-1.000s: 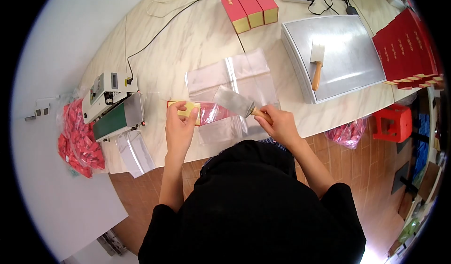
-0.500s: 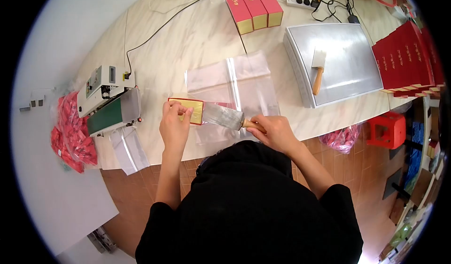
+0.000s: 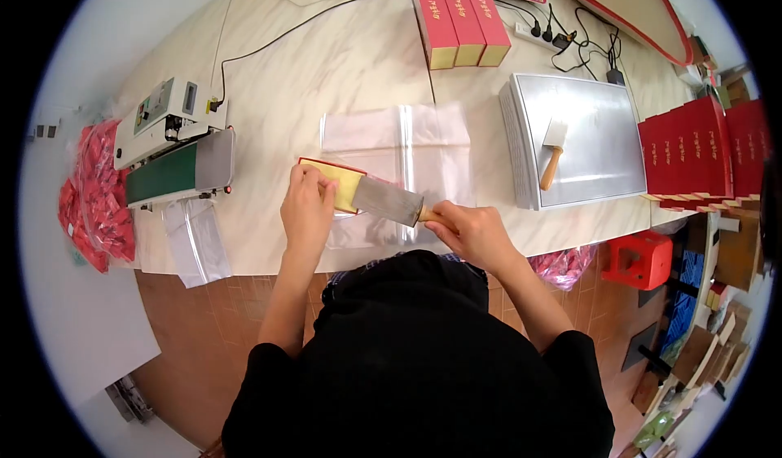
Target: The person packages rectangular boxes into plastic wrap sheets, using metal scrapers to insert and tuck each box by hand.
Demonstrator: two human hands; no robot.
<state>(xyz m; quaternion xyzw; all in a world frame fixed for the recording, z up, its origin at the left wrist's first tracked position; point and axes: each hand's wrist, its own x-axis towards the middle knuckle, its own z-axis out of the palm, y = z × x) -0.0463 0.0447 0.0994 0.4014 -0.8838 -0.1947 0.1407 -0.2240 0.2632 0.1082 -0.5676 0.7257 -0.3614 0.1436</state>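
My left hand (image 3: 308, 205) is closed around the near end of a small box (image 3: 345, 182) with a yellow face and red edges. In my right hand (image 3: 471, 231) is the wooden handle of a putty knife (image 3: 391, 200) with a wide grey metal blade. The blade points left, and its end meets the right side of the yellow face; whether it goes inside cannot be made out. Clear plastic bags (image 3: 440, 144) lie flat on the table beneath and behind the box.
A sealing machine (image 3: 175, 144) with a green belt stands left, a plastic bag (image 3: 195, 242) by it. Three red boxes (image 3: 460, 18) stand at the back. A smaller putty knife (image 3: 553, 155) lies on a metal-topped block (image 3: 599, 132). More red boxes (image 3: 684, 152) and a red stool (image 3: 639, 260) are right.
The view has shifted, so the table items sit differently in it. The yellow-faced box is tilted a little more, with the blade still against it. Both hands keep their hold.
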